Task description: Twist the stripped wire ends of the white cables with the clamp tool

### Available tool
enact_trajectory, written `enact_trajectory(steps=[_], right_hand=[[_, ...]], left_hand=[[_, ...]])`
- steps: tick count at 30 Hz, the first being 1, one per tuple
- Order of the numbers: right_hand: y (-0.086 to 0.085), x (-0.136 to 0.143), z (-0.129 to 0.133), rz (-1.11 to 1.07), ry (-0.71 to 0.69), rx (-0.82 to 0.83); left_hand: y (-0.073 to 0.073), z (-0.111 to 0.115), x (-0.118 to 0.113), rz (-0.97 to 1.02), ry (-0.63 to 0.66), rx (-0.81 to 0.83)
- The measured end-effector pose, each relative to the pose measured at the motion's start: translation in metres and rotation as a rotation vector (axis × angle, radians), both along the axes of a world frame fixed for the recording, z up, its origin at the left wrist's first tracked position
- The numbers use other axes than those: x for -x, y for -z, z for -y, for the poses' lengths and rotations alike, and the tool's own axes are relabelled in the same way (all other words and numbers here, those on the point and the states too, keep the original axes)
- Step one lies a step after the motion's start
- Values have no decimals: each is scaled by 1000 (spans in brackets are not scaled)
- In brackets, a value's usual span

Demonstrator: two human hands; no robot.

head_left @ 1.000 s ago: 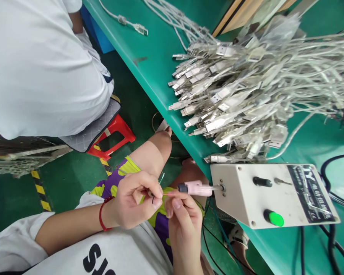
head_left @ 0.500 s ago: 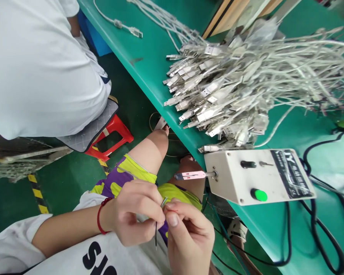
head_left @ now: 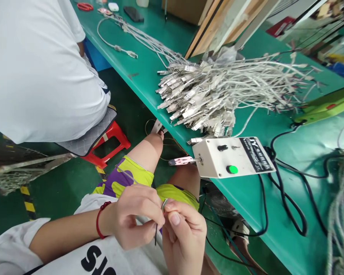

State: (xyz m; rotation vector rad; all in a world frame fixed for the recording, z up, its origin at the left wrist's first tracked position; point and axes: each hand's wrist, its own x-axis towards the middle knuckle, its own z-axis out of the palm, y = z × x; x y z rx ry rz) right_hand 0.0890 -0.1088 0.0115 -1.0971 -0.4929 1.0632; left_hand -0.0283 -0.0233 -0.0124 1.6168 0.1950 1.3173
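Note:
My left hand (head_left: 139, 215), with a red bracelet at the wrist, pinches a thin cable (head_left: 156, 233) whose dark end hangs below the fingers. My right hand (head_left: 185, 229) meets it fingertip to fingertip above my lap, thumb and forefinger pressed together at the cable's stripped end; the fine wires between them are mostly hidden. Beyond the hands, a white box (head_left: 232, 158) with a green button sits at the table's edge, a pink and black clip (head_left: 180, 160) sticking out of it. Behind the box lies a big pile of clear USB cables (head_left: 200, 95).
The green table (head_left: 143, 82) runs diagonally across the view. A person in a white shirt (head_left: 46, 72) sits at left on a red stool (head_left: 111, 143). Black cords (head_left: 283, 191) trail right of the box, near a green tool (head_left: 326, 105). More cables (head_left: 342, 214) hang at far right.
The view has shifted, showing more of the table's far and right sides. Both hands stay together at the cable; the right hand's fingers have moved slightly.

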Motion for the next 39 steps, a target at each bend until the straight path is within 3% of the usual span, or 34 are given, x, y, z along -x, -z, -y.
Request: enact_trajectory(steps=[13,39], right_hand=[[2,-1,-3,-170,-99,67],[2,-2,-11,-91,92,74]], left_hand=[[-3,2,2,-26,-13,0],[1,0,-1,-83,60,78]])
